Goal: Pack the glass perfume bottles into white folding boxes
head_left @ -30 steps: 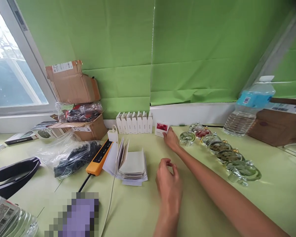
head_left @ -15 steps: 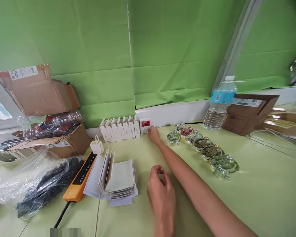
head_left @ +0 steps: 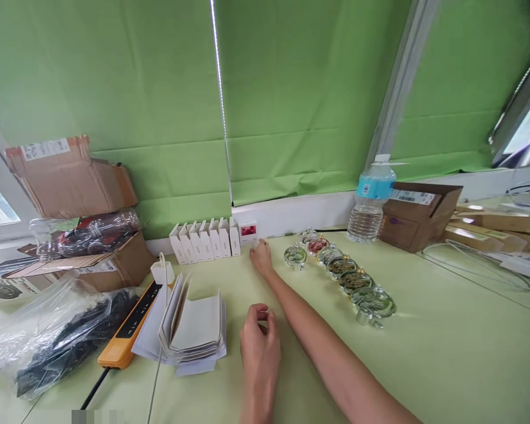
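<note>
A small white box (head_left: 248,231) with a red picture stands upright at the right end of a row of several slim white boxes (head_left: 205,241). Just below its lower right corner is my right hand (head_left: 261,258), fingers curled together; whether they still touch the box I cannot tell. My left hand (head_left: 260,347) rests nearer to me over the table, loosely closed with nothing visible in it. To its left lies a stack of folded white card pieces (head_left: 196,327). Several round clear ornaments (head_left: 342,268), one reddish, form a slanting line right of my right forearm.
An orange power strip (head_left: 126,330) and a clear bag with black contents (head_left: 66,341) lie left. Cardboard boxes (head_left: 79,179) are piled behind them. A water bottle (head_left: 371,203) and an open brown box (head_left: 413,218) stand at the back right, near white cables (head_left: 441,262).
My right hand has drawn back slightly from the white box with the red picture. The view has turned to the right, so everything sits further left. My left hand stays loosely curled.
</note>
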Action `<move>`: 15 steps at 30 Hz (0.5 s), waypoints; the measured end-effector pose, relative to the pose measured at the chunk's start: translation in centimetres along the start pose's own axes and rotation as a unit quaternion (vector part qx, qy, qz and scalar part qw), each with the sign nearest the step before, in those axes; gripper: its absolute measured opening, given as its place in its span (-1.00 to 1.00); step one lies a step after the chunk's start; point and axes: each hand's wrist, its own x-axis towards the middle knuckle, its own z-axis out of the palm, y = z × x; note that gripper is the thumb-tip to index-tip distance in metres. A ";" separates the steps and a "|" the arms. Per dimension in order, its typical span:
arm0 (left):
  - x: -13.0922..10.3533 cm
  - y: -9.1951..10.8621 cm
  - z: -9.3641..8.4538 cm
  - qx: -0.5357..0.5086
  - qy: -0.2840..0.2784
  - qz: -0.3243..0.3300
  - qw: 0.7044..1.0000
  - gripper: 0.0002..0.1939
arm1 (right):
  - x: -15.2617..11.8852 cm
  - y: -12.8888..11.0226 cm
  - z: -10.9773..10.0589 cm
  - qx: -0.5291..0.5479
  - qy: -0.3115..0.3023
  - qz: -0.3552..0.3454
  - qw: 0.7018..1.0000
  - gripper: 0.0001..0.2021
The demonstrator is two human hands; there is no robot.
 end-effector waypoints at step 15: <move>-11.1 6.0 -3.1 0.075 0.112 0.081 0.988 -0.55 | -14.9 3.0 -9.7 0.273 -0.185 -0.021 0.944 -0.84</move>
